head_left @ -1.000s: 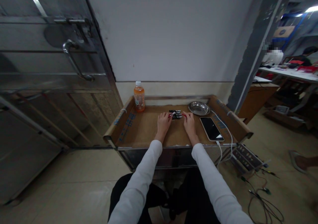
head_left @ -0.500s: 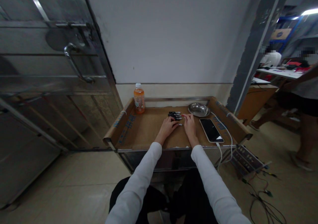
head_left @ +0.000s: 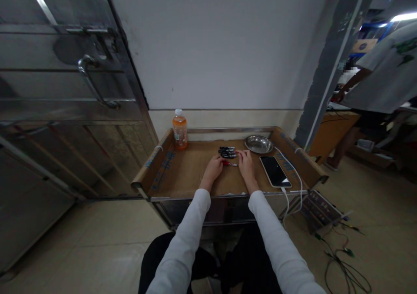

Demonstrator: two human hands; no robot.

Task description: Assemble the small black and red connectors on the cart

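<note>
Several black pens (head_left: 227, 152) lie side by side in a small stack at the middle of the cardboard-lined tray (head_left: 189, 179). Just in front of them, my left hand (head_left: 213, 169) is closed on one end of a red pen (head_left: 230, 163), whose pale tip points right. My right hand (head_left: 246, 166) is at the right end of the black pens, thumb and fingers drawn together. A bit of red shows by its fingertips, too small to name.
An orange drink bottle (head_left: 180, 130) stands at the back left. At the right are a metal dish (head_left: 258, 144) and a phone (head_left: 275, 171) with a white cable (head_left: 300, 181). A person (head_left: 384, 72) stands beyond the doorway; cables (head_left: 345, 265) lie on the floor.
My left hand has drawn slightly left, and more of the red pen now shows beside it. My right hand has barely moved. The person at the right has shifted.
</note>
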